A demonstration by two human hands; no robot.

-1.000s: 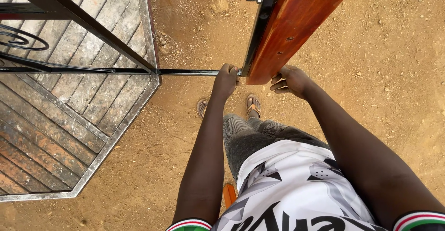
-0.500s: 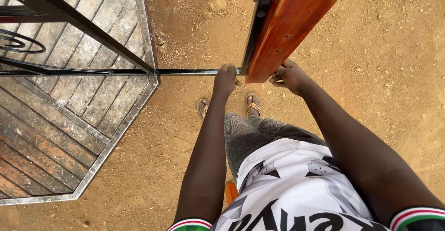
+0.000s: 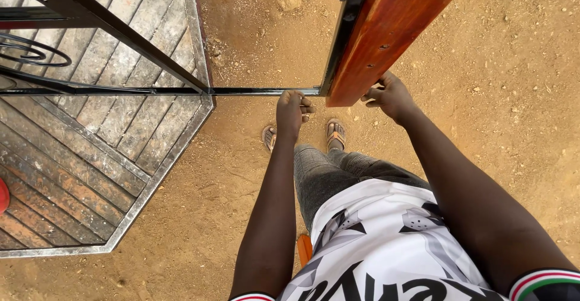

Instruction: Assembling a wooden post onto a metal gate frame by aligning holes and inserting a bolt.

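A thin black metal bar (image 3: 260, 90) is seen lying level, running from a black iron frame on the left to the black metal edge of a reddish-brown varnished wooden plank (image 3: 386, 32). The bar's right end is met by that edge. The plank is set on edge and runs slantwise toward the upper right, its lower end cut square. Small dark holes are dotted along its broad glossy face.
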